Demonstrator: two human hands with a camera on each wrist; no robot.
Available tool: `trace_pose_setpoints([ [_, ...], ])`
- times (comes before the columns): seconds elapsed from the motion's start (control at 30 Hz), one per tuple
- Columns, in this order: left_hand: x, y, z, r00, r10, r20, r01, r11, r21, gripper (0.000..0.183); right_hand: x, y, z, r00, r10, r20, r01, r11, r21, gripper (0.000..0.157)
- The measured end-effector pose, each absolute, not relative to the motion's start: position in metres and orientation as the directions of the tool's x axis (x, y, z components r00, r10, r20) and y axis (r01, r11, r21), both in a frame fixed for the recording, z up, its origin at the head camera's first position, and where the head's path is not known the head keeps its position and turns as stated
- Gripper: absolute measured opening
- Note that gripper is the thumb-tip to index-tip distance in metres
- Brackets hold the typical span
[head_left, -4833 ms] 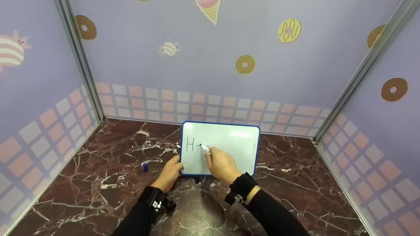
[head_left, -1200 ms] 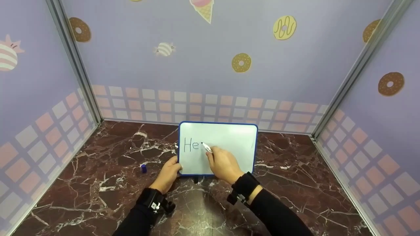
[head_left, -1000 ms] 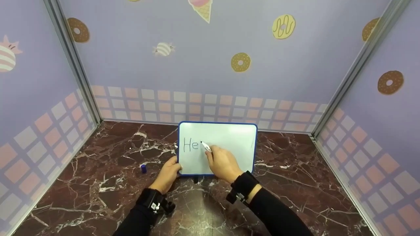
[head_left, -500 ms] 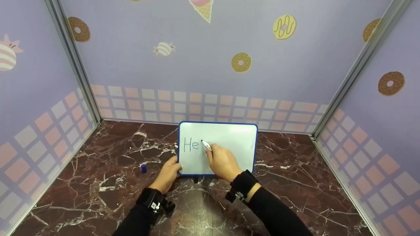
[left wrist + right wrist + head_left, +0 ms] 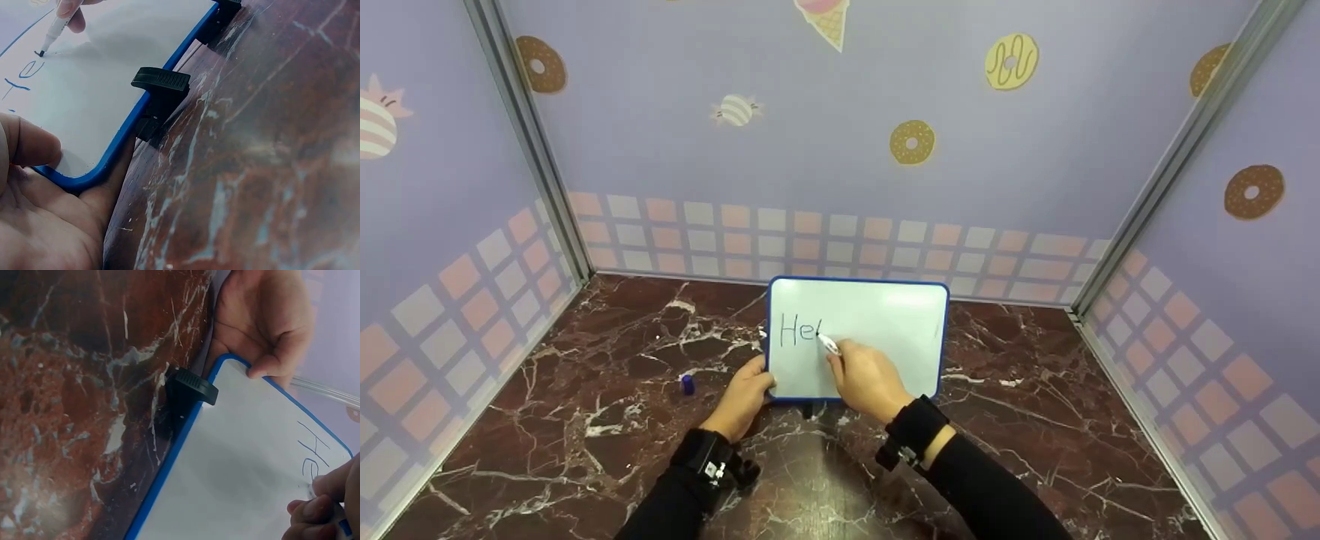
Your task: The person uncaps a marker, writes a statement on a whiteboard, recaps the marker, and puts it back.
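A small whiteboard (image 5: 885, 307) with a blue frame stands propped up on the table, "He" and part of a further stroke written on it in dark ink. My left hand (image 5: 744, 394) grips its lower left corner, thumb on the front and fingers behind, as the left wrist view shows. In my right hand (image 5: 874, 379) a white marker (image 5: 829, 343) is pinched, its dark tip on the board just right of the "e". The marker (image 5: 54, 31) also shows at the top left of the left wrist view. Left of my left hand, a blue marker cap (image 5: 688, 385) lies on the table.
Black clips (image 5: 160, 81) at the board's lower edge support it on the dark red marbled table (image 5: 585, 450). Lilac walls (image 5: 660, 112) with printed sweets enclose the table at the back and both sides.
Since the earliest frame, an "e" has appeared after the "H". In the last half second the marker tip has moved down, leaving a short new stroke. My left hand keeps its grip.
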State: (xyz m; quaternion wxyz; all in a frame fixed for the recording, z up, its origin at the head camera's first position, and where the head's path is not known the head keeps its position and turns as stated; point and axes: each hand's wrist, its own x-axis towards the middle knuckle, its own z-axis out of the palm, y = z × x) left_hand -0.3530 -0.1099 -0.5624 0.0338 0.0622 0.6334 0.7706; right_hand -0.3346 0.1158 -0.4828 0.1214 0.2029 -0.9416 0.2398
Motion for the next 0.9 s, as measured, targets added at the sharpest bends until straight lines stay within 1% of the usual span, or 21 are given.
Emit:
trace_pose_setpoints([
  [0.3,-0.3533,-0.1094,-0.5621,-0.988,0.144,0.05,0.017,-0.221,0.975,0.054,-0.33,0.1188,-0.4898,-0.866,-0.348,0.359,-0.473,0.803,-0.363,0.017],
  [0.67,-0.3528,-0.1099,-0.5614,-0.989,0.144,0.043,0.012,-0.212,0.977,0.055,-0.3282,0.1235,-0.491,-0.873,-0.34,0.35,-0.463,0.804,-0.373,0.017],
  [0.9,-0.3509,-0.1089,-0.5599,-0.99,0.131,0.05,0.023,-0.199,0.98,0.052,-0.3271,0.1245,-0.4894,-0.879,-0.337,0.338,-0.453,0.811,-0.37,0.017],
])
